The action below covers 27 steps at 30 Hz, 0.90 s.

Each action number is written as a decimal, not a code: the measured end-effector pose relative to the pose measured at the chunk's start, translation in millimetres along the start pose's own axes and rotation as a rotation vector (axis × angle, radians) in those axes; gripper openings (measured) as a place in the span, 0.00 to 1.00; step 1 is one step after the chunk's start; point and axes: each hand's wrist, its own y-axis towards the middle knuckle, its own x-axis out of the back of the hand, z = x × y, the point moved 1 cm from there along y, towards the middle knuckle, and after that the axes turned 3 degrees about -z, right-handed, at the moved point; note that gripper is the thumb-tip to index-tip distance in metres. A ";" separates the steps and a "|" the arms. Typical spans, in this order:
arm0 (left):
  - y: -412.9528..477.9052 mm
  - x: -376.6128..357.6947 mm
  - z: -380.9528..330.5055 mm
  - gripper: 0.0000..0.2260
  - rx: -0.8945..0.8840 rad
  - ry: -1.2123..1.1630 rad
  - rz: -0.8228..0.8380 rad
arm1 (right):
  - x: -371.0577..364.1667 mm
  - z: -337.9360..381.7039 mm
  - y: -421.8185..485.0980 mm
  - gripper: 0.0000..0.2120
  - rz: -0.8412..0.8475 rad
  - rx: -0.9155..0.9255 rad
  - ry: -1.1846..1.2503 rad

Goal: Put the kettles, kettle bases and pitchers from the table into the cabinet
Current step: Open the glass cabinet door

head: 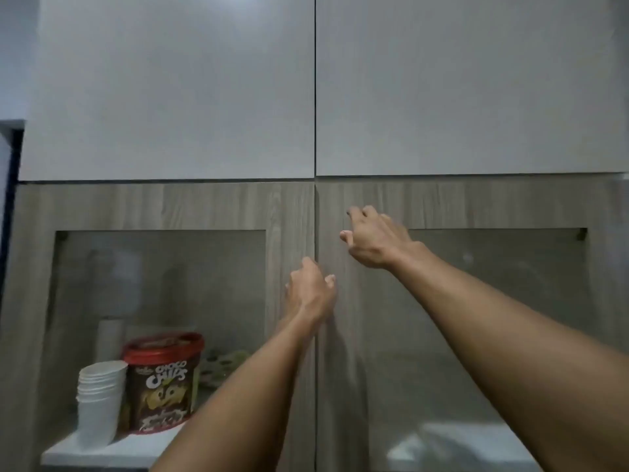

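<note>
A wood-grain cabinet with two glass-paned doors fills the view, both doors closed. My left hand (311,292) rests on the inner edge of the left door (292,216), fingers curled at the centre seam. My right hand (374,238) lies with spread fingers on the frame of the right door (476,202), near its top inner corner. Neither hand holds an object. No kettle, kettle base or pitcher is in sight.
Behind the left glass, a white shelf (102,453) carries a stack of white paper cups (100,400), a red-lidded Choco Chips tub (163,379) and a paper roll (110,338). Two plain white upper doors (170,86) sit above.
</note>
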 end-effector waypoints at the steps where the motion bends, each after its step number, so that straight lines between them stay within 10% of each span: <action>1: 8.4 -7.7 4.2 0.11 -0.018 -0.031 -0.031 | -5.7 1.5 12.5 0.25 -0.016 -0.011 -0.004; 15: 29.3 -3.3 25.9 0.18 -0.071 -0.059 -0.159 | 10.6 20.6 68.2 0.14 -0.213 -0.087 0.213; 27: -181.0 53.1 -73.9 0.15 -0.223 -0.301 -0.180 | 173.9 20.9 -93.9 0.34 -0.420 -0.068 0.401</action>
